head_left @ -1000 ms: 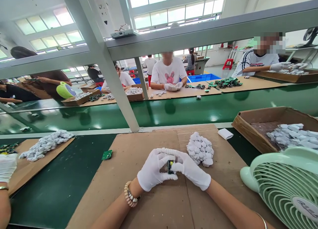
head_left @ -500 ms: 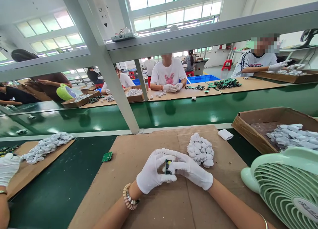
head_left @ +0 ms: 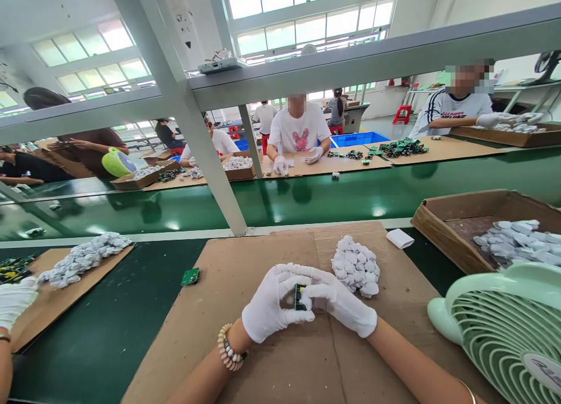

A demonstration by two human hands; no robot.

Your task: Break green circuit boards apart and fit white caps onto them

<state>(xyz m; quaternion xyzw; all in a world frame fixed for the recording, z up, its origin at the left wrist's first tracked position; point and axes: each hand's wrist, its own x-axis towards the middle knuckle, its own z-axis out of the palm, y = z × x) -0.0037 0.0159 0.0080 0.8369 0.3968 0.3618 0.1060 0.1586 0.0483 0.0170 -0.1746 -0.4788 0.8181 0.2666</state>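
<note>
Both of my hands wear white gloves and meet above a brown cardboard sheet (head_left: 280, 369). A small green circuit board (head_left: 300, 299) with a yellow part is held between them. My left hand (head_left: 269, 307) grips the board from the left, thumb below and fingers curled over. From the right, the fingers of my right hand (head_left: 342, 301) press on the board's face, partly hiding it. Just beyond the right hand lies a heap of small white pieces (head_left: 356, 266). Another green circuit board (head_left: 190, 276) rests at the sheet's left edge.
A pale green fan (head_left: 495, 328) stands at the right, before a cardboard box (head_left: 442, 217) of white pieces. A folded white piece (head_left: 400, 238) lies nearby. Ahead run a green conveyor belt (head_left: 307, 199) and a slanted metal post (head_left: 210, 158). A co-worker's gloved hand (head_left: 15, 301) is at left.
My hands stay together around the circuit board, with only slight finger movement. Across the belt, a co-worker's hands have parted and one has lowered to the cardboard.
</note>
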